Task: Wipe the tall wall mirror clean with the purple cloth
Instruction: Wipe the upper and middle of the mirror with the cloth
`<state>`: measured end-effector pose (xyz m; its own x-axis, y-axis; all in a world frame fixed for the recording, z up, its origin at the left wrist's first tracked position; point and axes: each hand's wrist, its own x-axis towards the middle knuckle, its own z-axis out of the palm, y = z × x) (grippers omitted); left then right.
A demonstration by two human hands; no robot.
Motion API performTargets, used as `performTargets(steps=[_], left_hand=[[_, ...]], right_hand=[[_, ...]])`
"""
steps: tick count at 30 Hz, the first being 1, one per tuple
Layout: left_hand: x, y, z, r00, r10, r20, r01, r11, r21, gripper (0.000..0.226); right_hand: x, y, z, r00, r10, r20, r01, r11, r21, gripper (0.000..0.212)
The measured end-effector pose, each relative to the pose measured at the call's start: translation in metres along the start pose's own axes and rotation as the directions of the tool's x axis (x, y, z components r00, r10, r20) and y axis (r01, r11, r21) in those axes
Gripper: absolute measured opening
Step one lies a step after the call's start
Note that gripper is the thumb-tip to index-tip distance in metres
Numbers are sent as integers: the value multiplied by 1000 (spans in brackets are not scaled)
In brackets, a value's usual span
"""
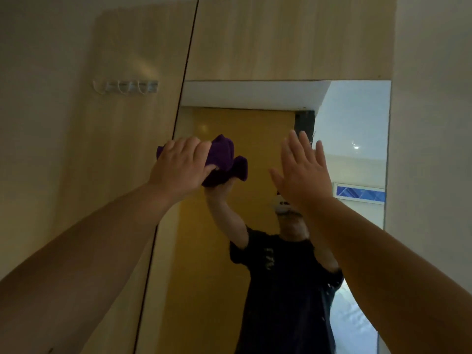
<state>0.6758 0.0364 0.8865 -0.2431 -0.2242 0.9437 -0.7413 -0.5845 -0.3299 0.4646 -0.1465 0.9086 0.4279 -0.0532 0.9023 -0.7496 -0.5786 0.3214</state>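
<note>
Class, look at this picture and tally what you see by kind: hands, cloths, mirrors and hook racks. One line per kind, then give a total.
Hands: 2, left hand and right hand
Cloths: 1, purple cloth
Mirrors: 1, wall mirror
Hook racks: 1, hook rack
Total: 5

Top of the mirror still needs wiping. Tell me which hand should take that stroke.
Left. The left hand already grips the purple cloth at the mirror; the right hand is open and holds nothing.
</note>
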Motion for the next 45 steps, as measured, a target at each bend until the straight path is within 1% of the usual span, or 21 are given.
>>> performTargets(steps=[4,7,10,15,18,21,23,25,28,31,36,39,41,42,43,45], left_hand=[[10,-31,47,997,56,-45,-60,996,-69,53],[20,-46,76,991,71,-116,-86,988,-132,53],[41,-55,93,978,48,-201,-87,978,-188,53],[104,-72,100,966,4,-260,-65,972,-226,51],[151,-87,96,980,-21,-195,-25,973,-229,52],[182,-100,102,997,-56,-55,38,958,-286,55],[184,-101,111,999,-24,21,29,947,-319,60],[170,-99,116,999,32,32,-20,945,-326,62],[121,-93,119,996,90,4,-82,930,-359,61],[46,-74,120,995,96,2,-88,922,-378,64],[-91,-21,121,992,126,13,-111,918,-381,67],[-162,8,117,984,175,44,-146,913,-381,67],[-190,15,118,978,203,57,-167,912,-374,66],[-197,15,119,976,212,56,-176,909,-377,65],[-199,13,119,974,221,40,-188,902,-389,62],[-189,10,118,974,223,-35,-216,879,-426,54]], right_hand=[[20,-11,17,997,71,-36,-73,995,-66,77],[26,-19,28,993,115,-37,-117,990,-76,79],[26,-20,33,988,132,-74,-139,986,-88,79],[25,-18,35,988,129,-87,-136,986,-91,77],[25,-17,38,985,121,-120,-133,986,-97,75],[26,-17,38,980,113,-162,-125,990,-64,73],[27,-17,38,980,104,-172,-116,991,-60,72],[26,-17,38,981,108,-164,-117,992,-48,72],[24,-19,35,982,115,-150,-120,993,-21,72],[25,-19,31,984,119,-131,-120,993,3,71],[25,-19,29,983,121,-136,-115,992,46,67],[25,-18,23,985,124,-117,-112,988,102,69],[21,-14,16,983,144,-112,-127,981,148,69],[18,-10,14,982,152,-116,-135,980,144,68],[13,-4,13,979,161,-123,-147,982,121,67],[3,14,11,975,190,-117,-184,981,60,66]])
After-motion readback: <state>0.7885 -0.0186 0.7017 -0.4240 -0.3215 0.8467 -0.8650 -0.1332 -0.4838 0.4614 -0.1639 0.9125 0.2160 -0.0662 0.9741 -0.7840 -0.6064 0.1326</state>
